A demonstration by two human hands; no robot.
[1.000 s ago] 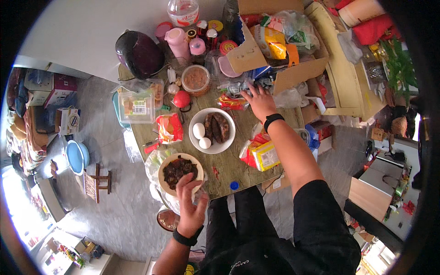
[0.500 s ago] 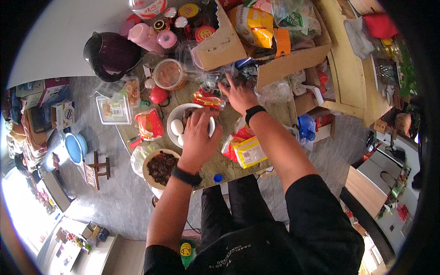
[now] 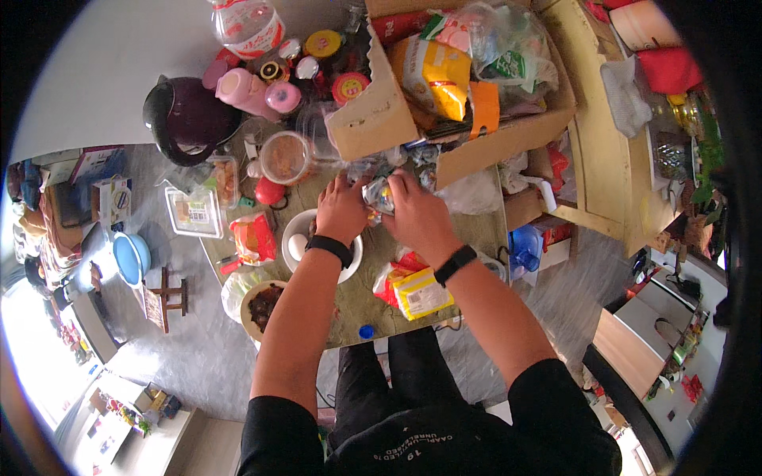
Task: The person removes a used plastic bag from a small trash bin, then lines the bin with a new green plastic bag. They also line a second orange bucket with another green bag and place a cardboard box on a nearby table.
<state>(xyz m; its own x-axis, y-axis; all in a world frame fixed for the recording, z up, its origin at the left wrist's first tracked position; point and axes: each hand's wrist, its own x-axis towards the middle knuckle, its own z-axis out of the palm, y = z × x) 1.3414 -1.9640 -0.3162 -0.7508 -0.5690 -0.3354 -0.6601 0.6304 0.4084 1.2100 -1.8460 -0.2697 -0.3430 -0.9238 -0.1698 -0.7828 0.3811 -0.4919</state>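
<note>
Over the table's middle my two hands meet at a crinkled, shiny silver packet (image 3: 379,195). My right hand (image 3: 421,218) grips its right side with bent fingers. Closed against its left side is my left hand (image 3: 341,210), though its fingertips are partly hidden. Red and yellow bits show between the hands. Just below my left hand stands a white bowl (image 3: 349,266) holding a white egg (image 3: 297,245); my wrist and forearm cover part of it. Left of my left forearm, a pale bowl (image 3: 248,319) holds dark brown pieces of food.
A torn cardboard box (image 3: 508,147) full of bags stands at the far right. A dark kettle (image 3: 186,115), jars and a clear tub (image 3: 286,157) crowd the far left. A yellow packet (image 3: 425,295), a blue cap (image 3: 366,332) and a red-yellow bag (image 3: 254,239) lie nearer.
My left hand has moved up from over the white bowl. My right hand has come down and left from the clear plastic, and both now close on the shiny packet.
</note>
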